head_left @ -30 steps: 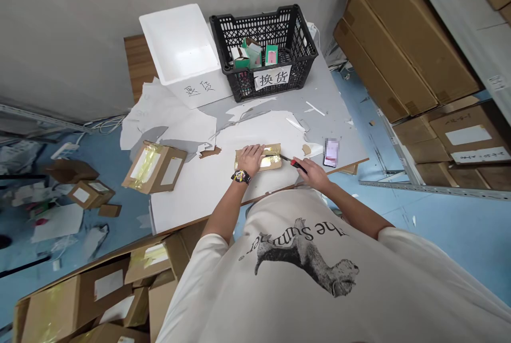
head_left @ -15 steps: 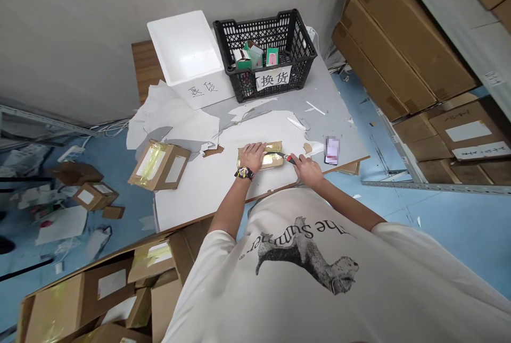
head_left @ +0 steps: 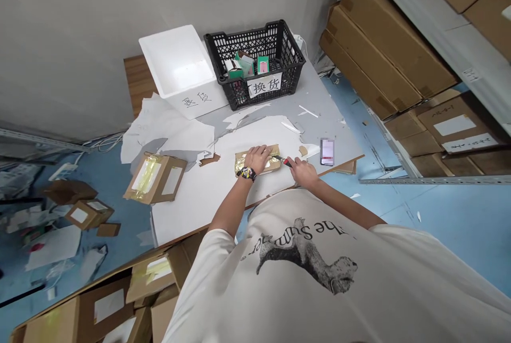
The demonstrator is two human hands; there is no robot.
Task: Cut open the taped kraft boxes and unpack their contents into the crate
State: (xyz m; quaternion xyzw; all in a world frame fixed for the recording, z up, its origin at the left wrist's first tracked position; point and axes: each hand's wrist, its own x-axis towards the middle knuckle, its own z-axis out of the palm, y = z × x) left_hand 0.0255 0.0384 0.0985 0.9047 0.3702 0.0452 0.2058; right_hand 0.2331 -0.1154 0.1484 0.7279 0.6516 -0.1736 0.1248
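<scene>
A small cardboard box [head_left: 241, 161] with shiny yellowish tape lies on the white-covered table in front of me. My left hand [head_left: 257, 158], with a watch [head_left: 246, 173] at the wrist, grips it from above, fingers across its top toward the far right. In my right hand [head_left: 302, 170] is a red-and-black utility knife [head_left: 287, 162], fingers wrapped around the handle. Its blade points left and meets the taped top near the box's right end. How deep the tip sits cannot be made out.
Behind stand a white foam box [head_left: 175, 61] and a black crate [head_left: 255, 40] holding small green-and-white boxes. A phone [head_left: 327, 152] lies at right, a taped carton [head_left: 157, 177] at left. Torn paper [head_left: 146, 125] covers part of the table. Shelved cartons [head_left: 391, 34] rise at right.
My left hand has slid rightward over the box, baring more of its left end. The knife stays against the right part. The whole view has shifted slightly.
</scene>
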